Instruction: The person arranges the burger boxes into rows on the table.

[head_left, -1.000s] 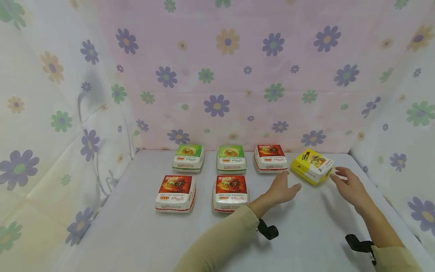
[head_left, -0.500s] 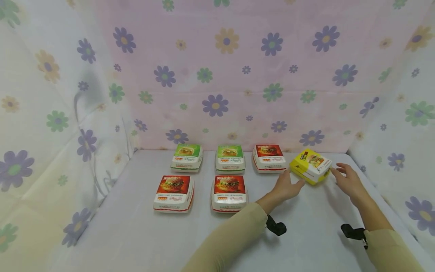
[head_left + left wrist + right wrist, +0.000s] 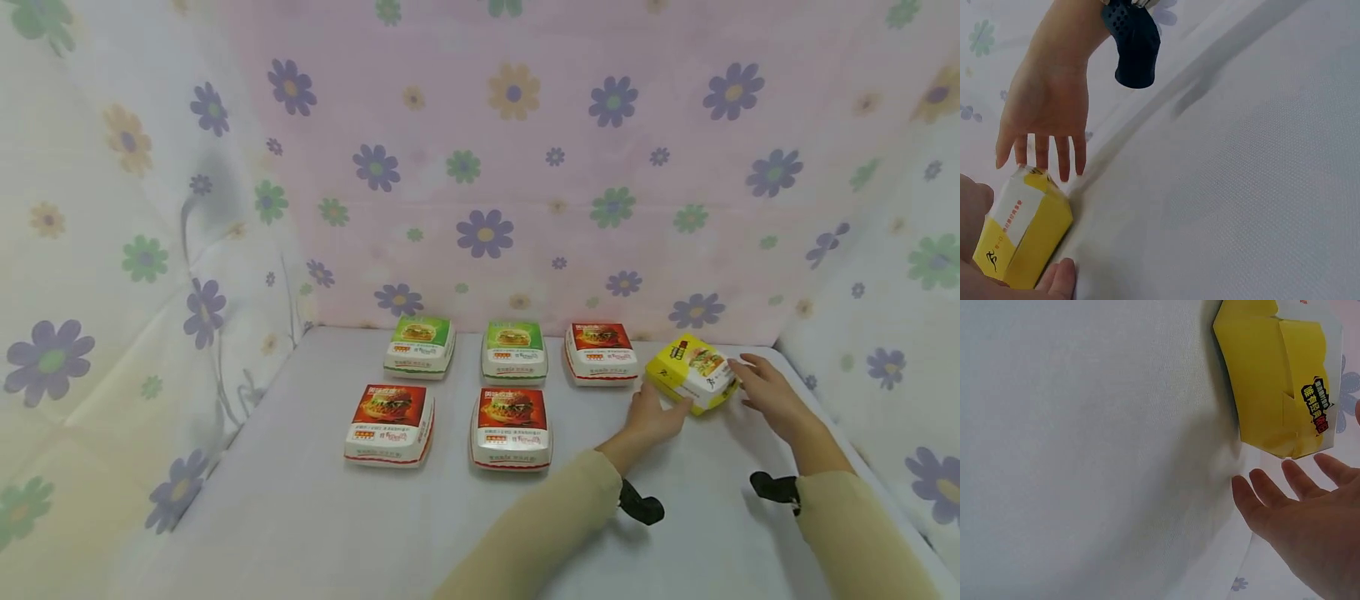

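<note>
A yellow-and-white burger box (image 3: 690, 371) stands turned at an angle at the right end of the back row. My left hand (image 3: 649, 423) is at its left front side, fingers and thumb spread; in the left wrist view its fingertips (image 3: 1060, 278) are beside the box's lower edge. On the opposite side is my right hand (image 3: 772, 398), its fingers extended toward the box. From the right wrist view, those fingers (image 3: 1269, 487) lie close to the yellow side panel, with a small gap at the lower ones. The left fingers' far side is hidden.
Left of the yellow box sit a red burger box (image 3: 600, 354) and two green ones (image 3: 513, 352). Two more red boxes (image 3: 512, 429) form a front row. A flowered cloth (image 3: 487, 167) hangs behind the white table (image 3: 300, 533) and along both sides.
My left hand has moved right to the yellow box, and its forearm no longer overlaps the front red box. The right hand has come slightly closer to the box. The head view shifted a little.
</note>
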Tool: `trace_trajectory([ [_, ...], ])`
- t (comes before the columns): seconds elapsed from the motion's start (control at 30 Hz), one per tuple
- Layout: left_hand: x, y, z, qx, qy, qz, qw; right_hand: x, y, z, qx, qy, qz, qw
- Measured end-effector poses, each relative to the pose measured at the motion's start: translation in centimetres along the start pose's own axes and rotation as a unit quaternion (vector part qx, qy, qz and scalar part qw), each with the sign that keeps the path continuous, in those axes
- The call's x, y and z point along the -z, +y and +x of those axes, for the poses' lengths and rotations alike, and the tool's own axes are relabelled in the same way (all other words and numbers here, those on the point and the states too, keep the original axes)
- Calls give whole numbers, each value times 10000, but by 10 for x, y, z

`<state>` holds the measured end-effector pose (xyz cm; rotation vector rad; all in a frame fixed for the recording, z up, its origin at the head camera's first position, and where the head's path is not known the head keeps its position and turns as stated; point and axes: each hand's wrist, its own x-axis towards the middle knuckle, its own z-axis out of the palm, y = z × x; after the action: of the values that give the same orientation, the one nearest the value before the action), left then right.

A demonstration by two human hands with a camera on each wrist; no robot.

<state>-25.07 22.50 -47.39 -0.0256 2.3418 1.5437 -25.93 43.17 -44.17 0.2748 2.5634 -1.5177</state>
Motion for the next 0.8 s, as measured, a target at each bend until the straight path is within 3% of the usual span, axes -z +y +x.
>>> trace_trajectory([
  [0.33, -16, 0, 3, -79, 268, 160, 9995, 2, 7, 14, 231, -265, 155, 9993],
  [0.6, -12, 4, 4, -188, 29, -78, 9998, -1, 6, 12, 396, -24, -402, 9984],
  [0.8, -7, 3, 4, -190, -308, -151, 9992, -11, 6, -1, 116, 223, -865, 9959],
])
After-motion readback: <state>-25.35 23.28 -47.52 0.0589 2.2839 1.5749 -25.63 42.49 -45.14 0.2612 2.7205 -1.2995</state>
